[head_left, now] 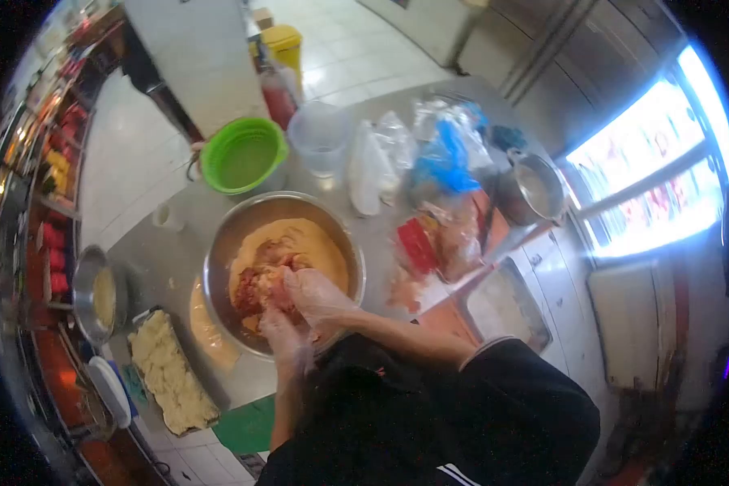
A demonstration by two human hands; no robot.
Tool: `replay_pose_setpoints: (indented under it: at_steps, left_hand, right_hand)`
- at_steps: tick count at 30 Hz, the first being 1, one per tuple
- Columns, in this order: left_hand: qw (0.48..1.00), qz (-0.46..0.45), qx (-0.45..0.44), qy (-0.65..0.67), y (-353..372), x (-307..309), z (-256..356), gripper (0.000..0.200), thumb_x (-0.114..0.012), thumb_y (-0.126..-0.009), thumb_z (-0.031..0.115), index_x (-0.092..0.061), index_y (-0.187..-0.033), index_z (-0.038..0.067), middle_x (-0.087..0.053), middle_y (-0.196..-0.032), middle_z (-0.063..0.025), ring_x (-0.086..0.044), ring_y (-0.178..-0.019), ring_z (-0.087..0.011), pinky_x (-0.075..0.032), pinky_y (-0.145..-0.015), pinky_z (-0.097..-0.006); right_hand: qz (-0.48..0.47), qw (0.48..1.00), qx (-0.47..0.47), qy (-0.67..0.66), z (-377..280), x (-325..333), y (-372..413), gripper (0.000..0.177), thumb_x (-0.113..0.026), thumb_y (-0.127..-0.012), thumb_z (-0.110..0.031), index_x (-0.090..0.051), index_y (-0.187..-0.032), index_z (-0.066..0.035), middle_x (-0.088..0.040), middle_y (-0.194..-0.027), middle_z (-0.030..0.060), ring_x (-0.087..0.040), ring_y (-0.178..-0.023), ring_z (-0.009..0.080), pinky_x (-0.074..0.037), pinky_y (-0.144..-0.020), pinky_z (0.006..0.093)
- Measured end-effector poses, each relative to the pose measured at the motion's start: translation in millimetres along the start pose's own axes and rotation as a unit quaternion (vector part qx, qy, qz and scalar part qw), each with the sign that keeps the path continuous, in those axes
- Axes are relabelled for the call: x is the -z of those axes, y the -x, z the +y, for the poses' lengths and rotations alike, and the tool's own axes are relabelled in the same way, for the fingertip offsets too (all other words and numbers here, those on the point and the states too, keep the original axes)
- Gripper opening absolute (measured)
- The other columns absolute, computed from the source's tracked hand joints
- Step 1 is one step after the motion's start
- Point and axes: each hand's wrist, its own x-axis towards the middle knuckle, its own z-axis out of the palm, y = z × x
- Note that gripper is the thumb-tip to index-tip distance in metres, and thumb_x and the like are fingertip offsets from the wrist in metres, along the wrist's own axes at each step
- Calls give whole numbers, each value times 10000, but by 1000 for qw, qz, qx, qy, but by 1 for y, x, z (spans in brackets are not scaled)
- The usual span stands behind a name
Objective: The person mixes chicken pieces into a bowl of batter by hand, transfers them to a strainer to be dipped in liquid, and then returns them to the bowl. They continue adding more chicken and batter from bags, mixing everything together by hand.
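A large steel bowl (217,235) stands on the metal table, with orange-yellow powder (320,243) spread inside. Reddish raw meat (251,293) lies among the powder at the bowl's lower left. My left hand (283,334), in a clear plastic glove, reaches over the bowl's near rim and touches the meat from below. From the right comes my right hand (314,293), also gloved, bent over the meat beside the left one. Both hands close around pieces of coated meat; their fingertips are partly hidden by the meat and blur.
Behind the bowl are a green basket (245,154) and a clear container (320,138). Plastic bags (449,158), a red packet (415,245) and a steel pot (530,190) are to the right. A tray of pale dough-like food (170,368) and a metal bowl (97,296) sit left.
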Motion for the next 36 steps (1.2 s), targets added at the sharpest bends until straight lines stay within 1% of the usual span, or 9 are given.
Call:
replay_pose_setpoints:
  at_steps: [3,5,7,11,16,18,21,25,36]
  left_hand:
    - [987,-48,109,104,3,14,0,445,-412,-1135,503,-486,-1444,190,-622,-1324,-73,-654,-1143,-251,-603,-874,-427]
    - [981,-32,157,111,-6,17,-10,528,-459,-1088,600,-516,-1406,183,-646,-1252,-70,-673,-1027,-228,-616,-798,-402]
    - [975,-63,188,101,-7,18,-10,608,-494,-1048,673,-544,-1371,160,-663,-1191,-69,-678,-921,-209,-620,-726,-386]
    - [936,-211,211,188,-37,59,-61,702,-484,-1039,699,-571,-1385,94,-685,-1181,-96,-689,-889,-177,-564,-638,-287]
    - [1000,-22,8,-9,0,5,-14,591,-436,-1106,578,-643,-1232,39,-669,-1101,-144,-652,-1008,-297,-550,-931,-441]
    - [943,95,-93,-306,6,10,0,562,-440,-1125,504,-640,-1257,-4,-671,-1156,-186,-638,-1114,-360,-484,-1064,-472]
    - [904,60,-126,-404,13,27,37,653,-447,-1114,524,-539,-1454,-26,-590,-1381,-250,-482,-1356,-407,-333,-1180,-518]
    - [868,53,-206,-449,15,31,55,571,-470,-1106,452,-572,-1394,-30,-608,-1345,-258,-512,-1307,-423,-362,-1137,-517]
    - [787,103,-387,-470,10,22,-2,359,-535,-1083,262,-665,-1224,-42,-657,-1245,-284,-588,-1174,-462,-434,-1019,-517]
  right_hand:
    - [-3,967,-84,-241,22,-20,3,620,-353,-1134,-480,-624,-1331,42,-661,-1240,328,-618,-1193,466,-459,-1066,453]
    - [-43,968,-118,-215,10,-1,10,656,-293,-1134,-520,-553,-1356,40,-614,-1253,314,-586,-1176,441,-441,-1043,452]
    - [-10,977,-85,-196,19,-10,7,734,-241,-1132,-540,-656,-1105,65,-678,-953,313,-649,-903,457,-494,-888,483]
    - [1,979,-30,-202,24,-4,16,734,-263,-1130,-550,-653,-1069,69,-671,-935,317,-657,-887,424,-496,-874,479]
    - [4,998,30,-58,41,31,12,587,-425,-1102,-466,-707,-1029,44,-702,-888,274,-684,-819,374,-532,-802,465]
    - [27,993,-60,94,8,111,24,470,-556,-1054,-405,-744,-966,17,-721,-843,229,-695,-758,358,-560,-740,447]
    - [176,953,-105,224,72,219,48,352,-627,-970,-357,-769,-938,-36,-743,-869,195,-712,-774,353,-567,-747,464]
    - [-60,867,-171,465,292,309,10,206,-721,-858,-293,-802,-900,-108,-771,-904,149,-734,-795,347,-577,-756,487]
    - [-148,865,-206,433,298,280,20,297,-639,-928,-281,-798,-1031,-53,-774,-1065,193,-753,-981,372,-595,-853,497]
